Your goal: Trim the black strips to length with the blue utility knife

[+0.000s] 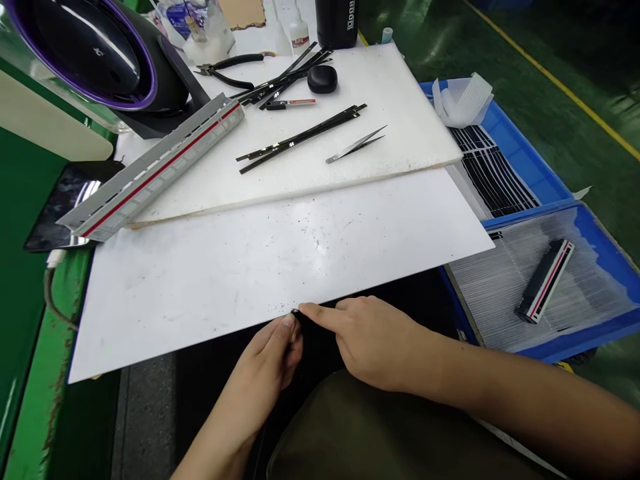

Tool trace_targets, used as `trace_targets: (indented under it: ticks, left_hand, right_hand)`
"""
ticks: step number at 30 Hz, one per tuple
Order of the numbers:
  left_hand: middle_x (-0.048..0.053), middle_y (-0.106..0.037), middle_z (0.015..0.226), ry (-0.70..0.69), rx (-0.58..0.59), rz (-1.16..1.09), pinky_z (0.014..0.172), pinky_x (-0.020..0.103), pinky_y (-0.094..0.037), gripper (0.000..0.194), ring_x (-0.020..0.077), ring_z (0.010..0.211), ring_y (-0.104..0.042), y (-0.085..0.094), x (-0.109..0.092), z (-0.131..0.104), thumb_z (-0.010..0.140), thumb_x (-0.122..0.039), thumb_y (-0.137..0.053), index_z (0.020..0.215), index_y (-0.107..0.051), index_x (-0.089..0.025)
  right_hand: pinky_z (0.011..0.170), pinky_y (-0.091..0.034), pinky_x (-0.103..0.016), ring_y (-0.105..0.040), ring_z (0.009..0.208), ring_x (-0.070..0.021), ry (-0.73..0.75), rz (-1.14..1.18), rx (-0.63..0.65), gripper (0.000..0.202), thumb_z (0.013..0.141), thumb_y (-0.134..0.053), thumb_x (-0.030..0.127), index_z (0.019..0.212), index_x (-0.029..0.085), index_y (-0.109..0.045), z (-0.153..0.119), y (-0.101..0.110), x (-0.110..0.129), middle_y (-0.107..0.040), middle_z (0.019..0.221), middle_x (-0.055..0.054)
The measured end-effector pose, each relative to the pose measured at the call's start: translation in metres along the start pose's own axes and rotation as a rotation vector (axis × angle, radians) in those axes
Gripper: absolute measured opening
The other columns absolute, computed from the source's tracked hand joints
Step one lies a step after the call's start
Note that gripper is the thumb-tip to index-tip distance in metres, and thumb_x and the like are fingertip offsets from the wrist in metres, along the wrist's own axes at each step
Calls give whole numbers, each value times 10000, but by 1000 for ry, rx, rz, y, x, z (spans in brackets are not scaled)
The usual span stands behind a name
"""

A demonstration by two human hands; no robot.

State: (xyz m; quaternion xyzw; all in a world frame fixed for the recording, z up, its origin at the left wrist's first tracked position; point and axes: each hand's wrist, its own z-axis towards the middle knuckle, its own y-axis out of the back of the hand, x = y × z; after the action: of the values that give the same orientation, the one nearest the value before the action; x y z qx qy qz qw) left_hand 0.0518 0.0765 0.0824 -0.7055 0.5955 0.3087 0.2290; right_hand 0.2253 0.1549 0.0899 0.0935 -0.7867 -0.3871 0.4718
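Note:
Just at the front edge of the white sheet (280, 260), my left hand (270, 350) is closed, thumb pressed against its curled fingers. A small black piece (295, 311) sticks up from this pinch; the rest of it is hidden. My right hand (375, 340) reaches in from the right, its index fingertip touching or almost touching that piece. The other fingers of this hand are folded under, and whether they hold anything is hidden. Dark specks lie on the sheet near the fingertips. Farther back, thin black strips (303, 138) and tweezers (356, 144) rest on a white foam board (400, 87).
A grey tray with a red stripe (165, 167) leans at the left beside a black-purple fan (90, 53). Cutting pliers (233, 65), a pen (290, 104) and a black case (323, 79) lie behind. Blue bins (545, 167) stand right; one bears a black striped block (545, 280).

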Motion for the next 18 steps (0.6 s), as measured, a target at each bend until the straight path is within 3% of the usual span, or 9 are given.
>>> trace_targets:
  ticks: [18]
  left_hand:
    - [-54,-341,578,0,-17,12,449,201,-194,460,79,503,-260,-3,-2,-2,884,-571,-562,659,-447,-186]
  right_hand:
    - [679,-439,-324,-659,788,-215,15,-47,12,634,886,-387,81,1506,207,-430,0,3,4,-731,974,-93]
